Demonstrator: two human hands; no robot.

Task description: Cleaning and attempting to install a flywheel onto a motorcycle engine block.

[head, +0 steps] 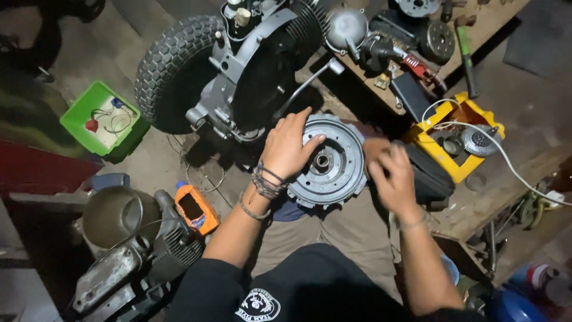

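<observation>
Flywheel (332,161) rests on the person's lap, left hand (290,146) spread flat on its face. Right hand (390,173) blurred beside rim, grip indeterminate. Risk: unclamped wheel could slide off knees.

- A black short-sleeved shirt with a white round emblem on the chest is worn
- Khaki trousers are worn
- Dark corded bracelets are wrapped above the left hand (290,147)
- A thin band is worn above the right hand (393,179)

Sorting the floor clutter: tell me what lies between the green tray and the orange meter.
Head view: a small blue-grey box and bare concrete floor lie between green tray and orange meter.
</observation>
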